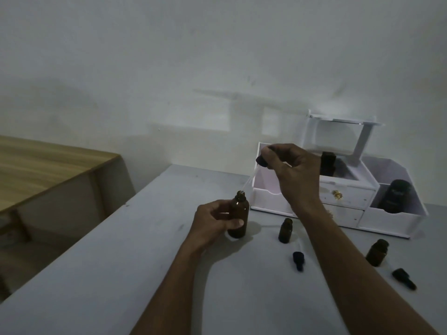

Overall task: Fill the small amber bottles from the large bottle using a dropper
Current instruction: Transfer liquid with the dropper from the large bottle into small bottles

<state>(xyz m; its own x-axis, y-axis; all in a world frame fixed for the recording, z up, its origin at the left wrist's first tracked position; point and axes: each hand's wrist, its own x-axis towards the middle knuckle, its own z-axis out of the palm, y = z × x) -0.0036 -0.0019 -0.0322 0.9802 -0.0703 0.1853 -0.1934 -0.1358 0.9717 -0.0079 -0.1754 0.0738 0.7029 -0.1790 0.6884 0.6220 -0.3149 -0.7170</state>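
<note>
My left hand [214, 222] grips the large amber bottle [239, 215], which stands upright and uncapped on the grey table. My right hand [294, 174] pinches the black bulb of a dropper [262, 160] above and to the right of it. The clear glass tube slants down-left, and its tip sits at the bottle's mouth. Two small amber bottles stand open on the table: one [285, 230] just right of the large bottle, another [377, 252] farther right. A black dropper cap [298, 260] lies between them, and a second [403, 278] lies near the right one.
A white desktop organiser [338, 197] with drawers stands at the back right and holds two dark bottles [394, 197] [328, 163]. A wooden table [43, 170] stands lower to the left, past the grey table's left edge [121, 206].
</note>
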